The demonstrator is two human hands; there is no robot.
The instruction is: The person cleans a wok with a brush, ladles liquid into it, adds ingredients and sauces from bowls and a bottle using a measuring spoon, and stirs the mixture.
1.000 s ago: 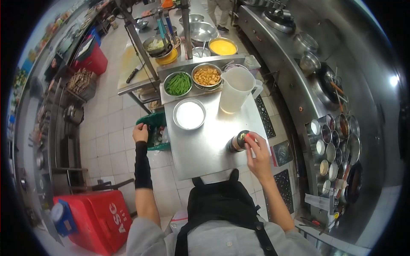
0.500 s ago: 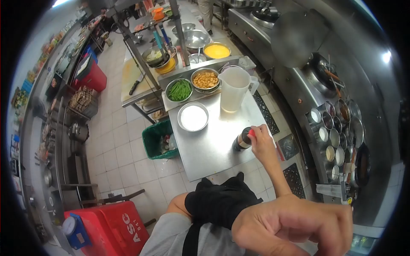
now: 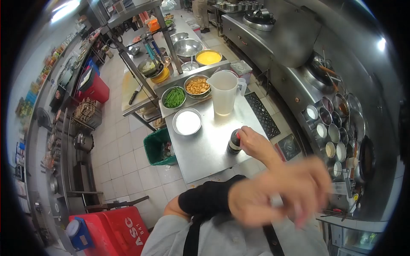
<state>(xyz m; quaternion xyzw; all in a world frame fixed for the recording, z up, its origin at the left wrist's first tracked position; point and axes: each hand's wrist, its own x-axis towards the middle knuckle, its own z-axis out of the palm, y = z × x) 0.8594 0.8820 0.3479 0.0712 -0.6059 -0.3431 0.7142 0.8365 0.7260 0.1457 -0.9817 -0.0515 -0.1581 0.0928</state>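
Note:
My right hand (image 3: 254, 143) has its fingers closed on the red cap (image 3: 238, 135) at the top of a dark bottle (image 3: 233, 144), which stands near the right front of the steel table (image 3: 200, 158). Close to the camera, my left hand (image 3: 277, 192), below a black sleeve, crosses over my right forearm. Motion smears its fingers, and I cannot make out whether it holds anything. A bowl of white contents (image 3: 187, 122) and a translucent pitcher (image 3: 224, 96) stand farther back on the table.
Bowls of green beans (image 3: 174, 97) and browned cubes (image 3: 197, 86) line the table's back edge. A green bin (image 3: 159, 147) is at its left. A red box (image 3: 111, 230) sits lower left. Woks and sauce containers (image 3: 334, 132) are right. A person in beige trousers (image 3: 200, 15) stands far back.
My left hand has swung from beside the green bin across my body to the right, over my right forearm. My right hand stays at the bottle top, where the red cap now sits lower.

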